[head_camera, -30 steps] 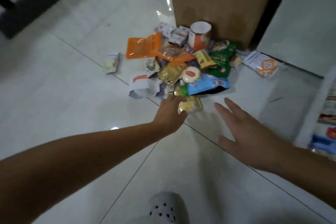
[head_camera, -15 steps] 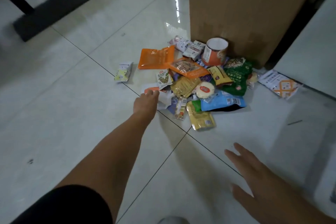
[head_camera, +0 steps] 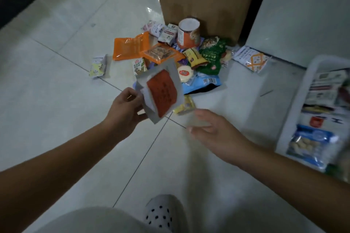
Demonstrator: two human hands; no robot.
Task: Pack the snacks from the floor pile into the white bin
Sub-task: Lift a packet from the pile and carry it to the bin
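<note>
White bin (head_camera: 289, 119) at 3 o'clock already holds several packets, while most of the snack pile (head_camera: 180, 56) lies on the floor (head_camera: 56, 119) at 12 o'clock, so packing appears well short of done. Left hand (head_camera: 125, 108) grips a white packet with an orange label (head_camera: 161, 93), lifted clear of the pile; right hand (head_camera: 214, 130) is spread and empty, blurred. Bin is cut off at the frame edge, its contents smeared, and packet lettering is unreadable.
</note>
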